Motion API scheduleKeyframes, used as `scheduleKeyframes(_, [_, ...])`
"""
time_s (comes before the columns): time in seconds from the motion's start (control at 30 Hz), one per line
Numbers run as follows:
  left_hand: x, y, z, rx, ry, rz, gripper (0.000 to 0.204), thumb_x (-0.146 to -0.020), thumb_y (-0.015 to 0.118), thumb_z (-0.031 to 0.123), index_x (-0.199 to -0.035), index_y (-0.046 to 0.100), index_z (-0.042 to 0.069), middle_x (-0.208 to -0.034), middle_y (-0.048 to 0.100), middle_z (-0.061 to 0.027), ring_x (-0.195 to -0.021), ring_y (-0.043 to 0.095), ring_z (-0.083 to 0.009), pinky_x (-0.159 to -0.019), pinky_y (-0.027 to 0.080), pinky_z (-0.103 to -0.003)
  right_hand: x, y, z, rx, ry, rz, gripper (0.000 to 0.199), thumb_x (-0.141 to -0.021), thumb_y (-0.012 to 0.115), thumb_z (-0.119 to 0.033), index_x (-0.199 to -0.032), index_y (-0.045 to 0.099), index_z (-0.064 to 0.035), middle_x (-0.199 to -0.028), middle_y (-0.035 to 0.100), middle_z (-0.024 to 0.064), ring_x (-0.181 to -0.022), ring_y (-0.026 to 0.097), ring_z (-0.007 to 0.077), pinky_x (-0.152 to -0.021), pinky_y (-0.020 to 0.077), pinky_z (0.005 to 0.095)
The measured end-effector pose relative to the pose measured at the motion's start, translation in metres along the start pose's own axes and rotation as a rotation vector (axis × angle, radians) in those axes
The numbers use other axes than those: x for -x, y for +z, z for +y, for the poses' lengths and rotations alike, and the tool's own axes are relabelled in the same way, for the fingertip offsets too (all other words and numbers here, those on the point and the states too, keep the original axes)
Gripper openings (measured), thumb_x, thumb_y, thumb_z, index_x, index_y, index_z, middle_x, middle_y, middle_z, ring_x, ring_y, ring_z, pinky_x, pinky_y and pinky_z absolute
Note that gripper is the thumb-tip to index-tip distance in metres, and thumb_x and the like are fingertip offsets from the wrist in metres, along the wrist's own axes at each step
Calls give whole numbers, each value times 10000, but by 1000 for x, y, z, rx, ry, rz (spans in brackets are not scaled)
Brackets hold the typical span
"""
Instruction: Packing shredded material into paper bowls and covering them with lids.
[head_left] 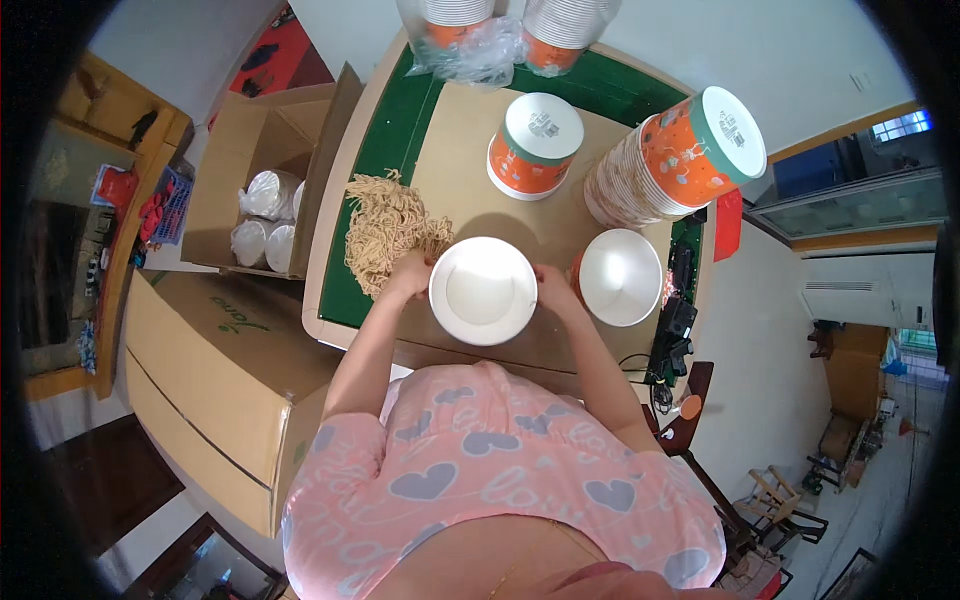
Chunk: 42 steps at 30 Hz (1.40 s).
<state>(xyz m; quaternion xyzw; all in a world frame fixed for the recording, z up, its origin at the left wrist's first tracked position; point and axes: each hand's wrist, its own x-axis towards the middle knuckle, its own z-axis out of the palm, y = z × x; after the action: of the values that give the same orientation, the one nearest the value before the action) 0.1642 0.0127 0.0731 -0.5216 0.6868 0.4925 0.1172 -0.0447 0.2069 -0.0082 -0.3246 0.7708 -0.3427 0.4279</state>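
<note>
A white-lined paper tub (483, 291) is in front of me at the table's near edge, its round mouth facing up. My left hand (411, 273) is closed at its left side and my right hand (554, 286) at its right side; the fingertips are partly hidden by the rim. Against my left hand lies a tangled heap of tan strings (385, 232). Close to my right hand stands another paper tub (621, 277), open upward. Farther off, an orange tub with a green band (535, 145) rests upside down, beside a tall stack of nested orange tubs (675, 160).
Plastic-wrapped tub stacks (457, 22) stand at the table's back. Black power adapters with cables (675, 325) lie along the right edge. Left of the table, an open carton (225, 190) holds white wrapped rolls, with a large closed carton (215, 370) nearer me.
</note>
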Motion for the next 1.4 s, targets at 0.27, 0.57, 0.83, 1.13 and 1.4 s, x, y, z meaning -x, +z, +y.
scheduleKeyframes(0.27, [72,-41,70,181,512,253,284,-919,482,184,-1124,608,34,-959,663,-177,-908,652,-226,-773,503,-324,67,-67,-154,67,-251,309,305,-888,475,-88,-1159,612,-116,-839,661,164,-741,636,178,-675,497,324])
scheduleKeyframes(0.57, [92,-48,318,191,1619,710,443,-865,456,4,-1306,435,38,-1196,549,-165,-995,597,-264,-883,472,-332,101,-267,-264,-50,-752,1084,309,-919,452,5,-1190,593,-38,-1063,651,90,-919,598,104,-792,481,241])
scheduleKeyframes(0.83, [51,26,360,111,1535,252,564,-774,515,-5,-1323,388,30,-1285,472,-203,-1135,502,-333,-905,459,-370,67,-318,-140,-23,-677,1156,316,-920,444,14,-1208,569,-14,-1136,618,114,-1016,577,142,-869,452,260])
scheduleKeyframes(1.13, [13,54,195,66,1199,297,538,-766,536,-32,-1285,421,46,-1250,475,-187,-1173,459,-340,-976,391,-393,88,-268,-51,-176,-448,1148,261,-932,493,-67,-1174,586,-31,-1149,601,90,-1007,571,153,-859,448,259])
scheduleKeyframes(1.4, [28,67,8,-127,813,247,269,-778,546,11,-1043,588,27,-1084,548,-167,-986,553,-349,-840,464,-396,91,-247,-58,190,-246,688,264,-894,561,-145,-1138,570,-42,-1023,625,134,-912,616,207,-801,475,306])
